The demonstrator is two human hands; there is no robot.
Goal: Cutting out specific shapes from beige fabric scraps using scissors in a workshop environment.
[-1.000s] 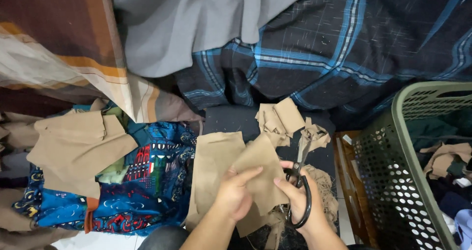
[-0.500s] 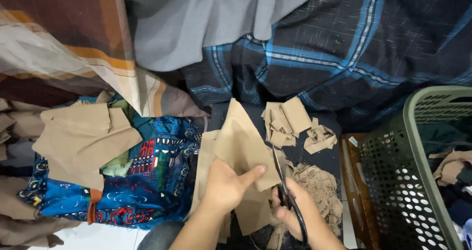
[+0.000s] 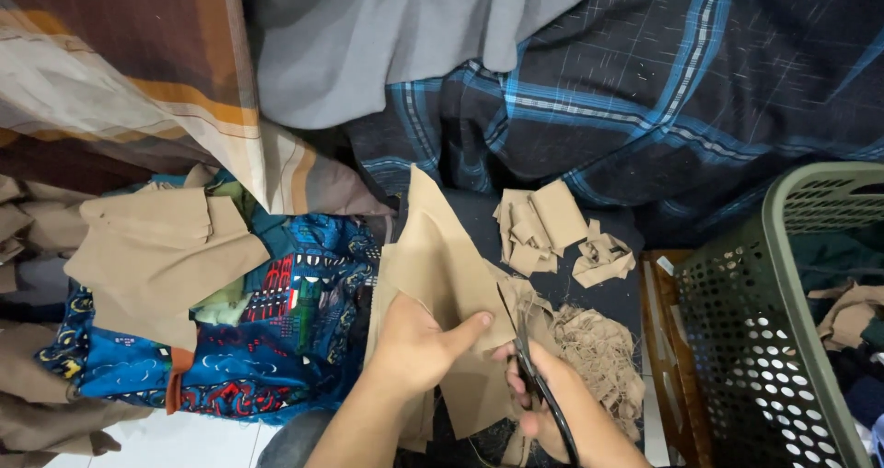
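My left hand (image 3: 419,344) grips a tan piece of fabric (image 3: 442,256) that stands up to a point. My right hand (image 3: 552,403) is shut on black scissors (image 3: 527,362), whose blades meet the fabric's right edge. More tan fabric (image 3: 470,403) hangs below both hands. Frayed tan threads (image 3: 603,348) lie just right of the scissors.
Small tan scraps (image 3: 543,228) lie beyond the hands on dark plaid cloth (image 3: 663,90). A stack of tan pieces (image 3: 157,247) rests on blue patterned fabric (image 3: 249,348) at left. A green perforated basket (image 3: 773,339) with clothes stands at right. Grey cloth (image 3: 387,35) lies at the top.
The tan piece has turned upright into a point in my left hand. The scissors have shifted from the side to its right edge. The view has moved slightly.
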